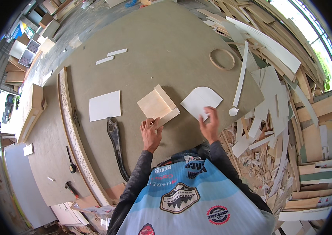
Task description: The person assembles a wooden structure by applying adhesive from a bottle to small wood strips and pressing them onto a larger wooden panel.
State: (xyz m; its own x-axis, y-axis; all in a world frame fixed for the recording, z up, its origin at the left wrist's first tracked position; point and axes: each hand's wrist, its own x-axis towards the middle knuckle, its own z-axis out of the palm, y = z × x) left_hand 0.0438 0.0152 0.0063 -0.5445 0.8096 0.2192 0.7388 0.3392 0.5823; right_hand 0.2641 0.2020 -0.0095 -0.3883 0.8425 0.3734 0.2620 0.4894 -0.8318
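Head view, wooden panel [152,102] — cornerwise, edge strip [166,98] slanting down-right

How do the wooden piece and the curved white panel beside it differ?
Colour: the wooden piece is pale tan, while the curved white panel is white.
Shape: the wooden piece has straight outer edges; the panel has one rounded edge.
Build: the wooden piece has raised strips along two sides, whereas the panel looks flat.
Shared: both lie on the large brown board, turned at an angle.
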